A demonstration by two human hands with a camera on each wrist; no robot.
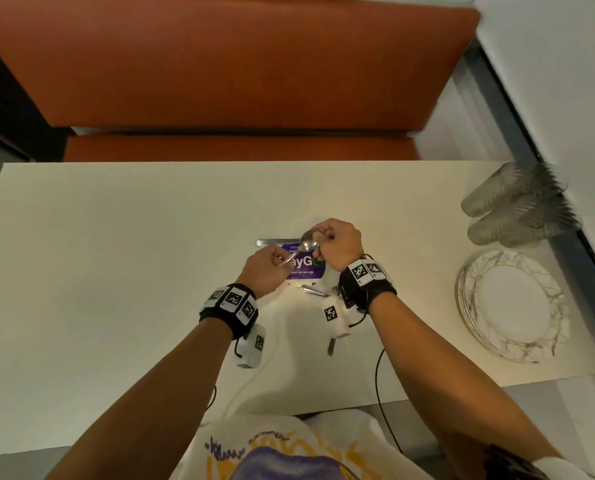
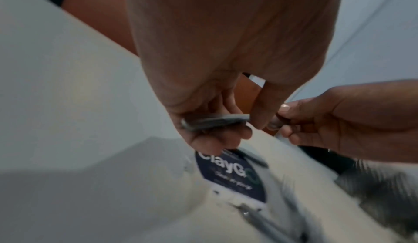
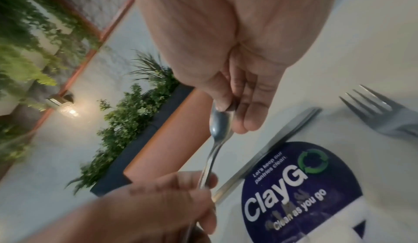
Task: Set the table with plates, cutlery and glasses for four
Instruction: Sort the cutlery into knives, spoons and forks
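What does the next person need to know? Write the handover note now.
Left hand grips the spoon handle; right hand pinches its bowel end, above the purple sticker.
On the table: a knife along the sticker's far edge, a fork near it, another utensil at the near edge.
Stacked plates and glasses wait at the right end.
Done: no place laid.
Left: lay plates, cutlery and glasses for four.
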